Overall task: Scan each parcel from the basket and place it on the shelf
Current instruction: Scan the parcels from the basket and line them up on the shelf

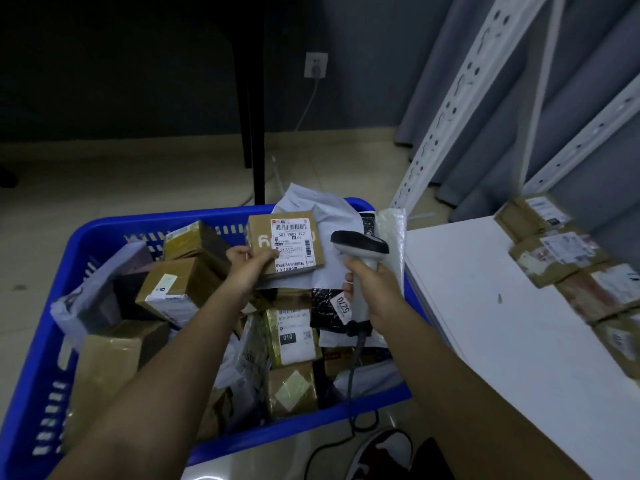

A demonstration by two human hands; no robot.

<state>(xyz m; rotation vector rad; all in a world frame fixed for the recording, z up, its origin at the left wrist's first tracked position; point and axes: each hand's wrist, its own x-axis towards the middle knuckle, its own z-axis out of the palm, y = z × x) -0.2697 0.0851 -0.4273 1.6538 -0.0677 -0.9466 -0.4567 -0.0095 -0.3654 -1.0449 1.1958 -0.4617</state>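
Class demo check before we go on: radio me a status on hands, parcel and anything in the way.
Left hand grips flat cardboard parcel, label up, above blue basket. Right hand grips barcode scanner beside it. White shelf open near side; scanner cable trails underfoot.

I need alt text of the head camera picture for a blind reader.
A person's left hand holds a flat brown cardboard parcel with a white label above a blue plastic basket full of parcels, while the right hand grips a grey handheld barcode scanner beside it. To the right, taped brown parcels lie on a white shelf.
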